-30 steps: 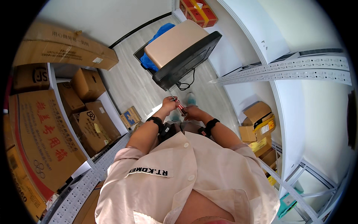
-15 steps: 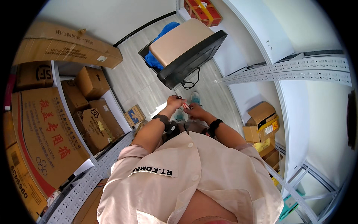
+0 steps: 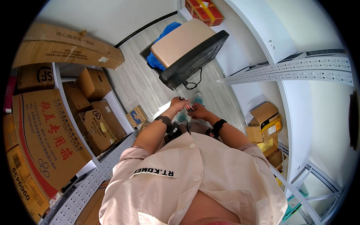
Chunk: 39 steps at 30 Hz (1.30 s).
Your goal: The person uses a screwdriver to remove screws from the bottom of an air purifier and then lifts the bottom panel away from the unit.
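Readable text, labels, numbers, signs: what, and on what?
Wording isn't copied; marks only:
Big left carton: red characters, rings.
Yellow carton below: black digits.
Long carton: dark characters.
Upper left box: black logo.
Small box: black arrow.
Tilted box: flower emblem.
Shirt: black letters, upside down.
Open right box: label too small.
Held red item: nothing readable.

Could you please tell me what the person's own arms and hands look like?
The left hand and right hand wear no gloves. The left wristband and right wristband are dark. Short, pale beige sleeves leave the forearms uncovered.
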Tool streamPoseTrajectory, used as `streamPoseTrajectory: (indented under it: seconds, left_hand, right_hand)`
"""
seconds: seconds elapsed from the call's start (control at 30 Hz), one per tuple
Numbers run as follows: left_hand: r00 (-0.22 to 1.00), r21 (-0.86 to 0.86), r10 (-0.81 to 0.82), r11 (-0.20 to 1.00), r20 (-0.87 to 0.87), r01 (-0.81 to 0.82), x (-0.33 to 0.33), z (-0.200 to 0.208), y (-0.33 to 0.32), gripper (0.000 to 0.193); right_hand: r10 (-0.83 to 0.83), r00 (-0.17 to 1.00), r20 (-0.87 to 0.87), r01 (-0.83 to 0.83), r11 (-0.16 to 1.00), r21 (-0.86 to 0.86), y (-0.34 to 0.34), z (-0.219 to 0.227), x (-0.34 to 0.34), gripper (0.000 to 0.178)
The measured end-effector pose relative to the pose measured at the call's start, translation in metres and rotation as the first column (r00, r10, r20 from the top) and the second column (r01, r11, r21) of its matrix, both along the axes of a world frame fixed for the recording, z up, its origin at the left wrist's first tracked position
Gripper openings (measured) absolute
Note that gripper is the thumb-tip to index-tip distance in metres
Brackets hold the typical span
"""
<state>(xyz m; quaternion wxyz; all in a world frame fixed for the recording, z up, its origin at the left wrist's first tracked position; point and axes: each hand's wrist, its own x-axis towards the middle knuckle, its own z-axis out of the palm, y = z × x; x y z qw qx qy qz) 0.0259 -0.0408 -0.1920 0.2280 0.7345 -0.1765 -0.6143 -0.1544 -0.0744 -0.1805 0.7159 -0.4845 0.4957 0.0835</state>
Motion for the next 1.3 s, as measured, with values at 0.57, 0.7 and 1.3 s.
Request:
streamPoseTrajectory:
  seconds: [0.57,0.7,1.3]
  left_hand:
    - [0.963,0.029,0.15,0.989,-0.224,-0.147,0.008,-0.001,-0.001,0.048]
    - [0.995,0.09,-0.004,0.996,-0.103,0.013,0.008,0.012,-0.006,0.048]
    - [0.981,0.056,0.13,0.991,-0.142,-0.123,0.003,0.012,-0.005,0.052]
  right_hand:
    - [0.071,0.995,0.071,-0.073,0.997,0.02,-0.004,-0.007,0.001,0.039]
    - [0.174,0.985,0.004,-0.172,0.975,-0.138,-0.001,0.005,0.008,0.041]
    - [0.172,0.983,0.064,-0.163,0.98,-0.116,-0.005,-0.013,0.004,0.041]
